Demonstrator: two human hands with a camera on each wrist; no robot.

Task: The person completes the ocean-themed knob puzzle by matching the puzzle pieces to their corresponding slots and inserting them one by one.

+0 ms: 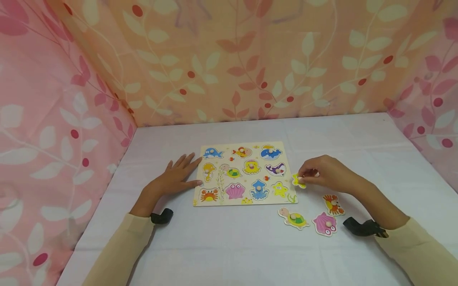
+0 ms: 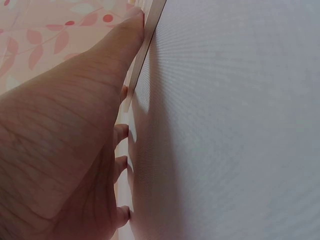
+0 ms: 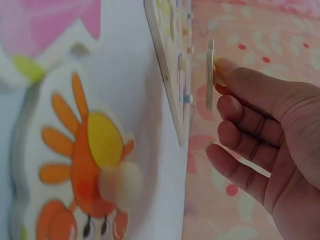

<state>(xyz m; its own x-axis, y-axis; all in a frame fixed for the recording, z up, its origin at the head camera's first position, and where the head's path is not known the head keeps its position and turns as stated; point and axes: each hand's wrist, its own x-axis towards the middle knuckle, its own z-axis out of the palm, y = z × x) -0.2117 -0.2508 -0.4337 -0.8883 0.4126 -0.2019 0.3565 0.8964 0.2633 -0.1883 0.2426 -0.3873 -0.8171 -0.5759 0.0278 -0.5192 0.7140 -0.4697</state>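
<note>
A wooden puzzle board (image 1: 214, 202) with sea-animal pictures lies on the white cloth. My left hand (image 1: 175, 176) is spread flat at its left edge, thumb and fingertips right at the rim. Just off the board's right edge, my right hand (image 1: 323, 172) pinches a yellow starfish puzzle piece (image 1: 297, 182) by its knob. In the right wrist view this piece (image 3: 210, 75) is edge-on, raised above the cloth. The printed starfish recess (image 1: 279, 189) shows at the board's lower right. Crab, shell and turtle recesses show their printed pictures without knobs.
Loose on the cloth right of the board's front lie a turtle piece (image 1: 294, 218), a pink shell piece (image 1: 325, 224) and a crab piece (image 1: 334, 205). Several knobbed pieces, such as the octopus (image 1: 251, 167), sit in the board. Patterned fabric (image 1: 250, 59) stands behind.
</note>
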